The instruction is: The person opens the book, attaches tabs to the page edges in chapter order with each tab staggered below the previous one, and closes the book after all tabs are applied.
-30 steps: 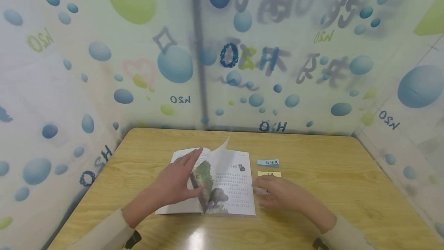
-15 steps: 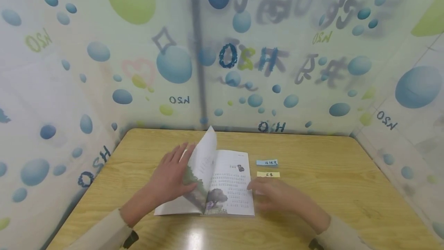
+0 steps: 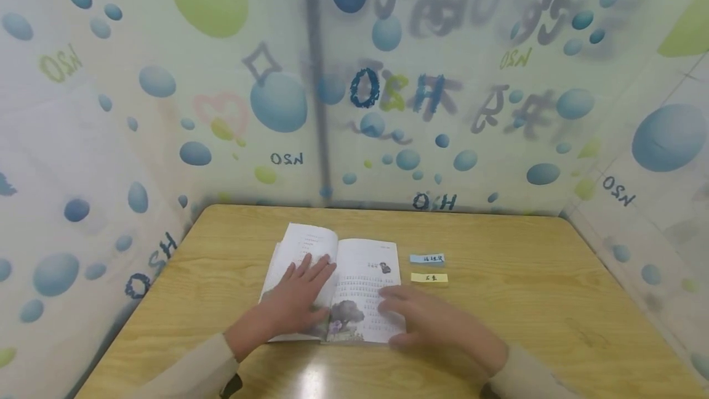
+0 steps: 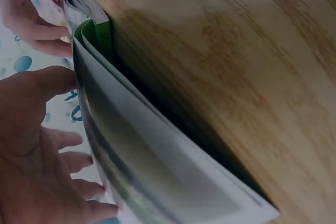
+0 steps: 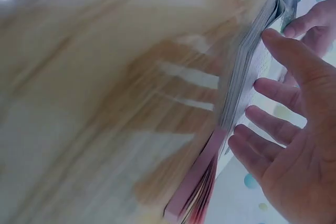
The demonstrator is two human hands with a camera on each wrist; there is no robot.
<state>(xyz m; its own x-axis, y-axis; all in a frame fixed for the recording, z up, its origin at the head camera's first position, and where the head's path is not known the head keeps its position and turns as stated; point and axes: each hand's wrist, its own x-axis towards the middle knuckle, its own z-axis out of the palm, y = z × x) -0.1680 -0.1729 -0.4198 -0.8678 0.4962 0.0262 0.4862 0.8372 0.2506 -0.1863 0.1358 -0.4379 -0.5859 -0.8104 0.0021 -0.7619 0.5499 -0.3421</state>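
An open book lies on the wooden table, with print and a tree drawing on its right page. My left hand rests over the left page, fingers spread and fairly straight. In the left wrist view, the left hand's fingers lie along the curved page. My right hand is at the right edge of the book, its fingertips over the right page. In the right wrist view, the right hand has loosely extended fingers beside the page stack and grips nothing.
A blue paper slip and a yellow paper slip, both with handwriting, lie right of the book. By the book's edge, the right wrist view shows a pink strip. Printed curtains enclose the table.
The raised page has swung over to the left and lies under my left hand, which moved down and right. My right hand has shifted left onto the right page's edge.
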